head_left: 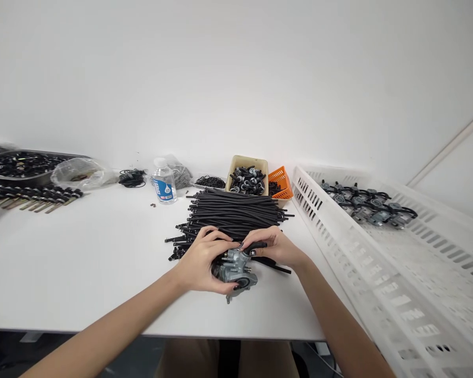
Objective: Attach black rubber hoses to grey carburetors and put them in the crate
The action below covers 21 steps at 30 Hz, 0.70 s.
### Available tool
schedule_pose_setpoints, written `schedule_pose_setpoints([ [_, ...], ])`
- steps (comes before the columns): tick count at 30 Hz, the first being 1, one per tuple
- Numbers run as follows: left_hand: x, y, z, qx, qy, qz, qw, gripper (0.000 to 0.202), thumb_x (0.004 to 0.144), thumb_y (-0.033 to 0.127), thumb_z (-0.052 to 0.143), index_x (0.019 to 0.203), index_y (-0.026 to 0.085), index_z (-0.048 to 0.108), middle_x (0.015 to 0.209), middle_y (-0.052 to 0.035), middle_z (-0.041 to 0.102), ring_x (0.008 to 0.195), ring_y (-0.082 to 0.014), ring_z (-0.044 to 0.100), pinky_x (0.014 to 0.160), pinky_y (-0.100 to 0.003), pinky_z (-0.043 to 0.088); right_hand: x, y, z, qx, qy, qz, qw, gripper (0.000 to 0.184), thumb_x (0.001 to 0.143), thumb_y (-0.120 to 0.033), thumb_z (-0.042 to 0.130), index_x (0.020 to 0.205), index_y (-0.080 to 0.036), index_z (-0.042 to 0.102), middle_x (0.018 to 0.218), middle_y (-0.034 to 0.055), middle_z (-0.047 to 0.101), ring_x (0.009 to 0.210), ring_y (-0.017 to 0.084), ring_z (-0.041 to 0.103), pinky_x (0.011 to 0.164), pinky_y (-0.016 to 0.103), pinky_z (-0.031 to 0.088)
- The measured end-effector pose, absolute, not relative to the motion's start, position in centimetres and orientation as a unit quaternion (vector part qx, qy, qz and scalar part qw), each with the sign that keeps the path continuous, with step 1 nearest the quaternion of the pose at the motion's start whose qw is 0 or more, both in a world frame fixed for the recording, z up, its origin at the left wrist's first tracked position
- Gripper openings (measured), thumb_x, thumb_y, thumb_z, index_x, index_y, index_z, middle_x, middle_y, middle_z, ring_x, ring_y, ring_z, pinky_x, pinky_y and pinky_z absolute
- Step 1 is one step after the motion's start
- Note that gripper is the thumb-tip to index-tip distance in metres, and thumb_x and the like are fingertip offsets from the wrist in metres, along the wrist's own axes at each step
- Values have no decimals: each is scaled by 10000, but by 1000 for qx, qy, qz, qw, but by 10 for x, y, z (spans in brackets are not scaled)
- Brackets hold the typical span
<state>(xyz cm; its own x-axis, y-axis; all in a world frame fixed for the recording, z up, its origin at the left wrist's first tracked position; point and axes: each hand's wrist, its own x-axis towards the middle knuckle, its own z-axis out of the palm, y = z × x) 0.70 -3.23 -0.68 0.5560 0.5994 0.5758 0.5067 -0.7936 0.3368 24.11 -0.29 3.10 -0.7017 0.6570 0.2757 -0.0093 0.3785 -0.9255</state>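
A grey metal carburetor (235, 269) is tilted just above the white table (102, 262) near its front edge. My left hand (201, 261) wraps around it from the left, thumb low by its round opening. My right hand (278, 247) pinches a short black rubber piece (257, 245) against the top of the carburetor. How far that piece sits on the metal is hidden by my fingers. Right behind both hands lies a thick pile of black rubber hoses (232, 210), partly covered by my hands.
A white plastic crate (378, 273) on the right holds several carburetors (372, 205). Behind the hoses stand a beige bin (247, 159) of small parts, an orange basket (287, 182) and a plastic bottle (164, 184). A part-filled tray (23, 181) and a clear bag (81, 173) lie left.
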Motion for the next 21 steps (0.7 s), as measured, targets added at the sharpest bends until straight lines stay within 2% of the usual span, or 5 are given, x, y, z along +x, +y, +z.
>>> schedule_pose_setpoints([
  [7, 6, -30, -5, 878, 332, 336, 80, 565, 617, 501, 734, 1104, 219, 679, 1063, -82, 735, 1020, -281, 642, 1060, -494, 321, 240, -2, 27, -248, -759, 501, 335, 232, 764, -388, 784, 916, -213, 786, 903, 52, 730, 836, 179, 649, 759, 305, 534],
  [12, 6, -29, -6, 872, 335, 344, 98, 561, 603, 495, 749, 1088, 222, 683, 1015, -80, 734, 984, -275, 648, 1064, -501, 306, 234, -3, 25, -265, -737, 507, 360, 257, 759, -415, 783, 895, -198, 778, 848, 42, 701, 755, 153, 613, 703, 287, 512],
  [21, 6, -28, -6, 875, 332, 338, 99, 600, 591, 494, 764, 1115, 216, 674, 1027, -81, 732, 990, -278, 648, 1077, -516, 295, 235, -3, 24, -259, -726, 523, 363, 216, 722, -373, 822, 826, -193, 765, 796, 16, 638, 728, 132, 575, 677, 272, 466],
])
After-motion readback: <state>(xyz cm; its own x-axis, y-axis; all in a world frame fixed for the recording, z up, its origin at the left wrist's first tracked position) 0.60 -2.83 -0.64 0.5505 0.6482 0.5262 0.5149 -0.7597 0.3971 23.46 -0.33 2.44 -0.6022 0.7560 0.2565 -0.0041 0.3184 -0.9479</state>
